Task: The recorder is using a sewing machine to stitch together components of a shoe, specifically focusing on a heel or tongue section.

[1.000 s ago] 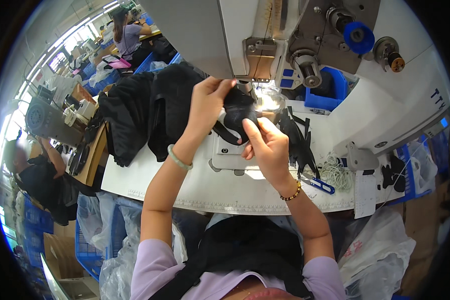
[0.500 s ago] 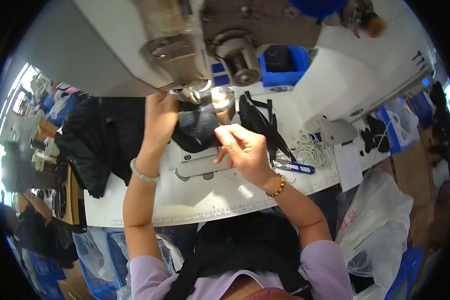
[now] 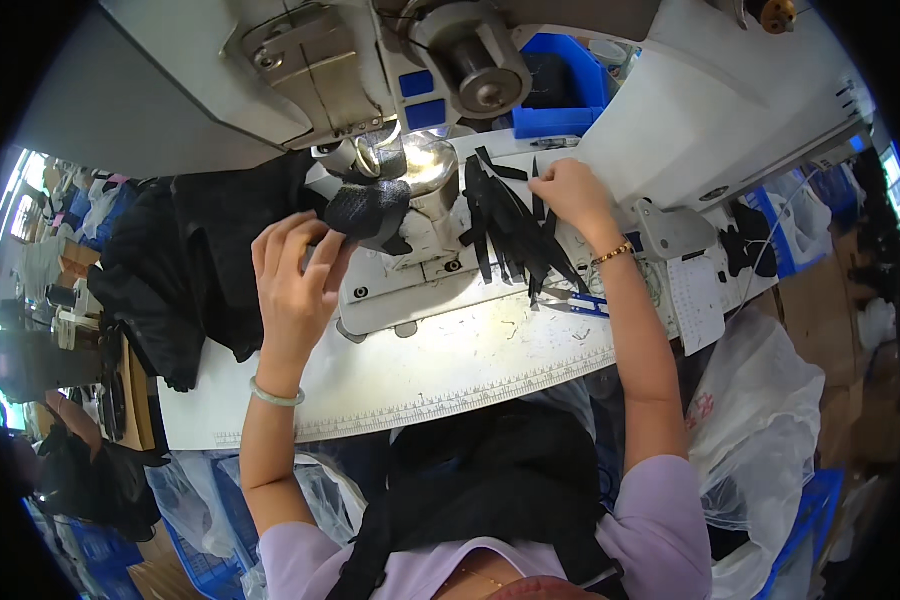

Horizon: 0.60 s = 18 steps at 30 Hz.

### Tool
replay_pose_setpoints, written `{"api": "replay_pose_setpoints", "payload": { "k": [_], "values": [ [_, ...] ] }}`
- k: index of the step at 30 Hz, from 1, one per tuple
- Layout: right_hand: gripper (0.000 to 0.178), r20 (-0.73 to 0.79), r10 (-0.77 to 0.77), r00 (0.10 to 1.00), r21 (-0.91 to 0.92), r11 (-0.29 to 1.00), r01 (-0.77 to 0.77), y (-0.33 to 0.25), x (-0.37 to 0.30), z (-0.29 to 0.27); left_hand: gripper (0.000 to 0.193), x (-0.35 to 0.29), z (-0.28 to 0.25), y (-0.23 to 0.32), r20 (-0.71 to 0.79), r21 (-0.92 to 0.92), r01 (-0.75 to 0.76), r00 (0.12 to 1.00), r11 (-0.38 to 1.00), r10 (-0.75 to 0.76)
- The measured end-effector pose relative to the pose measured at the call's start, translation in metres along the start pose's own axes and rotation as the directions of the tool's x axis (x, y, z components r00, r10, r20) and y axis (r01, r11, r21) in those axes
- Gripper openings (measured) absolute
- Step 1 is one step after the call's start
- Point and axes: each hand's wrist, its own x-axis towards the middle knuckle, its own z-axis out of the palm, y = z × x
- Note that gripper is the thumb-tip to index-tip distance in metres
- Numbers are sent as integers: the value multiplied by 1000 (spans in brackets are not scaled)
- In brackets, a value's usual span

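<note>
Under the head of a sewing machine (image 3: 365, 150) sits a dark mesh fabric piece (image 3: 368, 208). My left hand (image 3: 298, 280) is at its lower left edge, fingers bent and thumb and fingertips closed on the border. Over at the right, my right hand (image 3: 575, 200) pinches a thin black strip (image 3: 537, 190) beside a loose pile of black strips (image 3: 515, 225). Blue-handled thread snips (image 3: 582, 303) lie below that pile, partly behind my right forearm. A large black fabric bundle (image 3: 200, 260) rests left of the machine.
A blue bin (image 3: 560, 120) stands behind the machine's work area. The white table (image 3: 440, 350) has a ruler scale along its near edge. A paper sheet (image 3: 695, 300) hangs at the right, above a clear plastic bag (image 3: 750, 430). Another person's arm (image 3: 75, 418) shows at far left.
My right hand has left the mesh fabric and moved right and away to the strips. My left hand has drawn back from under the machine head. The strip pile looks fuller.
</note>
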Motion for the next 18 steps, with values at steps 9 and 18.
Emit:
{"api": "replay_pose_setpoints", "payload": {
  "k": [9, 18],
  "values": [
    [13, -362, -204, 910, 436, 825, 359, -55, -75, -21, 28, -13, -7, 72, 214, -674, 237, 969, 700, -123],
    [19, -258, -609, 750, 372, 654, 659, -88, -140, -29, 13, -9, -11, 81, 576, -755, 652, 712, 71, -401]
  ]
}}
